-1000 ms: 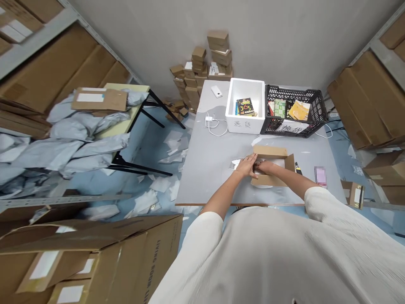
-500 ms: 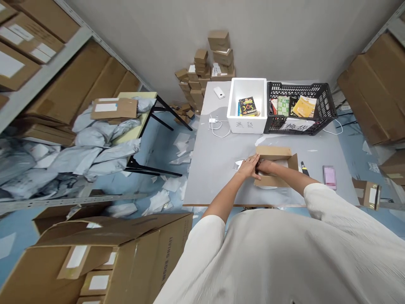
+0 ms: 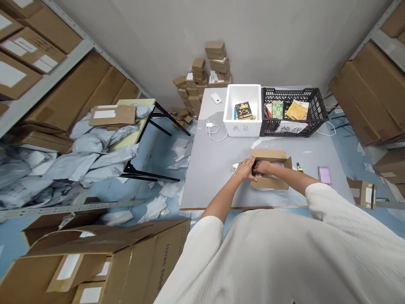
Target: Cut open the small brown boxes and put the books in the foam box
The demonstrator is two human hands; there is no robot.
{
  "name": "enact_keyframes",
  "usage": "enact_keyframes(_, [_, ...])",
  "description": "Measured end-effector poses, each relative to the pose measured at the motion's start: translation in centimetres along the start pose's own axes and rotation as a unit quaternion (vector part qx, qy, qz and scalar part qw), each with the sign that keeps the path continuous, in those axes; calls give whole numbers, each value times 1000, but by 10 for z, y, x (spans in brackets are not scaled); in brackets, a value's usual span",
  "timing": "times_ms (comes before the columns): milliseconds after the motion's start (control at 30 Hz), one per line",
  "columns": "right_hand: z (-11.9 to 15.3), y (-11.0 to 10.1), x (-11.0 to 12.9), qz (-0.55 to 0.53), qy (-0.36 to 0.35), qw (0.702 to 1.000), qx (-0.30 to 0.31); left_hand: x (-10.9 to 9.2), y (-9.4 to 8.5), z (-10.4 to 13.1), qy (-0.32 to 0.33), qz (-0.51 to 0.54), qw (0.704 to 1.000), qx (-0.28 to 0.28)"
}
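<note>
An open cardboard box [image 3: 268, 156] lies on the grey table [image 3: 209, 169], its flaps standing out. My left hand [image 3: 245, 168] rests against the box's left end, fingers at its edge; the fingers are partly hidden, and whether they grip the cardboard is unclear. Inside the box is my right hand [image 3: 262, 167], reaching to its left end, with bent fingers near a pale item; what it holds cannot be made out. A small white and dark object [image 3: 234, 167] lies just left of my left hand. Right of the box are a yellow and black tool [image 3: 299, 167] and a pink phone-like object [image 3: 324, 175].
Behind the box stand a white foam bin [image 3: 242, 128] with books and a black crate [image 3: 324, 112] with booklets. A white charger and cable [image 3: 210, 125] lie at left. Grey parcels cover a side table [image 3: 126, 102]. A large carton [image 3: 142, 257] stands front left.
The camera view has shifted slightly. My right hand remains inside the box and its fingers have moved a little. My left hand stays at the box's left end.
</note>
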State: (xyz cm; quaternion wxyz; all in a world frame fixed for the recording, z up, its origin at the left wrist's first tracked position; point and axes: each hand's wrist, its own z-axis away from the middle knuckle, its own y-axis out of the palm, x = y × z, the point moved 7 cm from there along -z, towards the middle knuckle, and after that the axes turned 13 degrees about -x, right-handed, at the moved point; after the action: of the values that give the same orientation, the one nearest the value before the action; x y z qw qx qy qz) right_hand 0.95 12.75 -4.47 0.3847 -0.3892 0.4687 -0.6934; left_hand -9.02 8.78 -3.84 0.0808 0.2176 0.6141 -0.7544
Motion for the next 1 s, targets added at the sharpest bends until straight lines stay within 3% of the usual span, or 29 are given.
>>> enact_keyframes(100, [11,-1,5,28,-53,997,41,-2,-1,-1,-1,-12,1000,3])
enact_keyframes(367, [40,-12,-3,60,-16,998,-9,-1,-3,0,-2,-36,999,0])
enact_keyframes(533, [57,-19,-8,134,-25,991,-13,3,1,-4,0,-43,999,9])
enact_keyframes(800, [111,-67,-29,122,-65,979,-151,16,-6,-3,-2,-75,997,19])
enact_keyframes(1000, [144,-100,-39,83,-59,973,-207,14,-12,1,4,-114,993,25])
